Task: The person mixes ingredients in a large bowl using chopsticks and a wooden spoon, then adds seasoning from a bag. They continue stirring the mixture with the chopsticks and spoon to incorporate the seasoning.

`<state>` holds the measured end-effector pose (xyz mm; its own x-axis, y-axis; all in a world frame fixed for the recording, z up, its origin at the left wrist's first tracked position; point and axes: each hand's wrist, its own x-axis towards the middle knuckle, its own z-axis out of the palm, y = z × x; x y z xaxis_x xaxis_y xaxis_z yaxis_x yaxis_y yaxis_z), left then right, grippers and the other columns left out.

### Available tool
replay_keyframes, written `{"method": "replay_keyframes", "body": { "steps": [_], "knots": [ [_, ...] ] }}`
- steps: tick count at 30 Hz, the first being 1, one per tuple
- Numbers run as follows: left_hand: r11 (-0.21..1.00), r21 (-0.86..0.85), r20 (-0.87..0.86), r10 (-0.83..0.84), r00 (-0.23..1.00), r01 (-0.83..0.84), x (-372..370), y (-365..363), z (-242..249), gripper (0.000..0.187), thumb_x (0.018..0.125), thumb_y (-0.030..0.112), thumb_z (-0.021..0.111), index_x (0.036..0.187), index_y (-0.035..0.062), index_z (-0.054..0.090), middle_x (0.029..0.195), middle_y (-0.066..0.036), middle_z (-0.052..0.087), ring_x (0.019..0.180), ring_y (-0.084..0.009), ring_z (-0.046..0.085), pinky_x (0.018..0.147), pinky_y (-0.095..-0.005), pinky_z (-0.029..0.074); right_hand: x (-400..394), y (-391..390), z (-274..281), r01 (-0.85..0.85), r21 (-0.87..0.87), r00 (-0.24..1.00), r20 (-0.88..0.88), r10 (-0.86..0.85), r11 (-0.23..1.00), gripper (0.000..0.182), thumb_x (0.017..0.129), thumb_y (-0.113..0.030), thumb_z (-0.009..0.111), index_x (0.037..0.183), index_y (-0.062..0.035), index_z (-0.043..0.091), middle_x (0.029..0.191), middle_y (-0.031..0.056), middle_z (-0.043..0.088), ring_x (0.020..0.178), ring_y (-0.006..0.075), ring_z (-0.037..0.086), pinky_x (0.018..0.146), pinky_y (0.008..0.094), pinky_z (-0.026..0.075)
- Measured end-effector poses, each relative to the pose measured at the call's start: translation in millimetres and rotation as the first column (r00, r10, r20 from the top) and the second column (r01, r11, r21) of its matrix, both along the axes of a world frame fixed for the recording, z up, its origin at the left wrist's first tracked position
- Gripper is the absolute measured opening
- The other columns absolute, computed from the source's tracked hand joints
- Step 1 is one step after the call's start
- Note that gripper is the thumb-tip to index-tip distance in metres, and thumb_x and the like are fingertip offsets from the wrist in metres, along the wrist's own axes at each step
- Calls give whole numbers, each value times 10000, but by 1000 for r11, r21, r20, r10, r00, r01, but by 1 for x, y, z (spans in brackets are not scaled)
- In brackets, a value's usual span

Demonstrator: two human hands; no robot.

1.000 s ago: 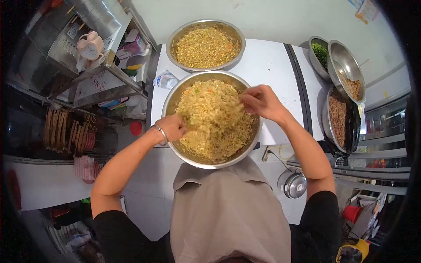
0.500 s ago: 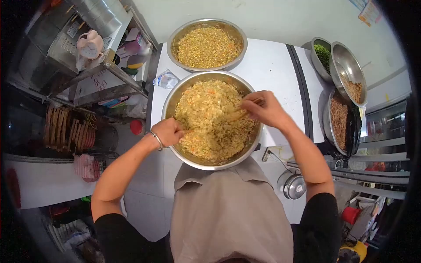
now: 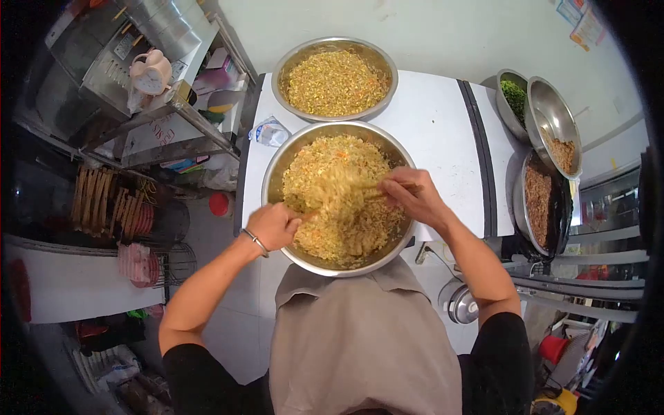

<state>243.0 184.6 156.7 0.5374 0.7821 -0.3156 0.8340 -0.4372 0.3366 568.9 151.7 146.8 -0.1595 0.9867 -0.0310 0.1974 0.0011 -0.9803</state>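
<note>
A large steel bowl [image 3: 337,270] of chopped yellowish filling [image 3: 342,155] with orange bits stands at the near edge of the white table [image 3: 443,159]. My left hand [image 3: 274,225], with a bangle at the wrist, is closed on a wooden stick over the bowl's left side. At the right side my right hand [image 3: 413,196] grips wooden chopsticks [image 3: 377,187] that reach into the filling. Between the hands the filling is blurred by motion, and the stick tips are hidden in it.
Behind stands a second steel bowl [image 3: 335,41] of similar filling. A plastic packet [image 3: 269,131] lies left of it. At the right are bowls with chopped greens [image 3: 513,99] and brown mince [image 3: 537,200]. A shelf with a pink clock [image 3: 151,72] is at the left.
The whole view has shifted slightly, with the bowls lower in it. Both hands have moved a little within the bowl, and the filling between them is heaped and blurred differently.
</note>
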Motion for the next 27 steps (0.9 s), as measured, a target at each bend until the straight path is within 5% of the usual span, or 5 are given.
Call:
{"method": "replay_keyframes", "body": {
  "steps": [11, 16, 19, 24, 27],
  "knots": [
    [813, 469, -366, -177, 914, 345, 16, 12, 70, 114, 781, 114, 612, 832, 30, 669, 725, -128, 707, 621, -263, 705, 540, -396, 539, 13, 52, 60, -283, 288, 933, 303, 193, 915, 96, 886, -56, 654, 957, 1, 686, 887, 136, 661, 803, 266, 655, 745, 348, 550],
    [858, 336, -539, -164, 827, 389, 13, 66, 0, 132, 801, 143, 623, 871, 63, 702, 776, -110, 720, 717, -262, 720, 600, -400, 556, 21, 82, -5, -365, 466, 824, 565, 47, 806, 104, 858, -56, 669, 957, -42, 697, 876, 151, 660, 810, 270, 663, 706, 383, 539],
    [964, 166, -552, -84, 829, 208, -1, 55, -14, 152, 815, 185, 630, 836, 77, 736, 828, -128, 725, 771, -296, 719, 658, -426, 564, 33, 56, -40, -144, 210, 768, 639, -24, 967, 110, 862, -78, 643, 953, -40, 694, 868, 174, 666, 758, 281, 664, 674, 384, 531],
    [973, -44, -217, 212, 953, -227, -33, 15, -55, 226, 824, 235, 608, 794, 51, 734, 811, -212, 689, 754, -366, 689, 695, -464, 544, 21, -17, -89, 221, -345, 954, -118, -275, 912, 187, 925, -134, 594, 918, 34, 677, 818, 114, 690, 640, 177, 643, 619, 293, 531],
    [953, -153, -55, 257, 965, -262, -28, 11, -56, 240, 816, 246, 611, 755, 42, 723, 800, -237, 664, 774, -403, 668, 728, -478, 531, -15, -24, -66, 236, -298, 944, -153, -291, 925, 217, 959, -137, 570, 908, 47, 672, 793, 73, 667, 670, 130, 629, 616, 266, 528]
  ]
}}
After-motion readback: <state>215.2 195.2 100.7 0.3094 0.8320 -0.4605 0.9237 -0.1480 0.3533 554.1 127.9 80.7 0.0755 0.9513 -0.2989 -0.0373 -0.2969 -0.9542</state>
